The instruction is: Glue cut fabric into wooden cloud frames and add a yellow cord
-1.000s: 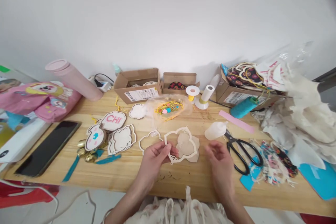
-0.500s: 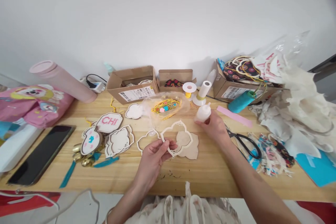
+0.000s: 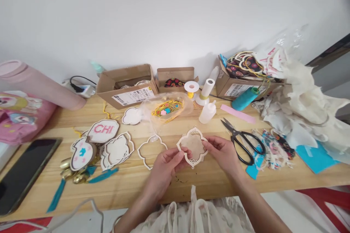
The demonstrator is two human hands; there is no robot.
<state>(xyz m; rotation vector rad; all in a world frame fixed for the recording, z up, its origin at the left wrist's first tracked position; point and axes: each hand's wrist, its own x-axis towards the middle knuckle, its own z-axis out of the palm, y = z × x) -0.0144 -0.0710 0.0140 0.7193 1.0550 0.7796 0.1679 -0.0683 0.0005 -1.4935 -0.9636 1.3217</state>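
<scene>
A pale scalloped frame (image 3: 193, 162) is resting between both hands over the front middle of the worktop (image 3: 117, 193), with a beige cloth piece (image 3: 193, 146) showing through its opening. Whether the cloth is being held against the frame or just lying beneath it, I cannot tell. The left hand (image 3: 170, 163) is pinching the left side, thumb on top and fingers behind, while the right hand (image 3: 222, 153) is holding the right edge between thumb and fingers — the grip is closed on the frame from both sides, probably to steady it squarely over the cloth.

Just left of the hands, a second outline frame (image 3: 139, 151) is lying flat, within easy reach. Beyond them a white squeeze bottle (image 3: 207, 113) is standing nozzle up, likely to avoid dripping. By the right hand, black-handled scissors (image 3: 242, 143) are lying with blades pointing away from the person — presumably for safety and quick picking up.

Farther out, fabric scraps (image 3: 275, 150) are lying heaped to the right, seemingly out of the way; a clear plastic container (image 3: 188, 106) is keeping yellow cords (image 3: 167, 110) together, and a cardboard box (image 3: 128, 96) is standing against the wall, leaving the front for handwork.
</scene>
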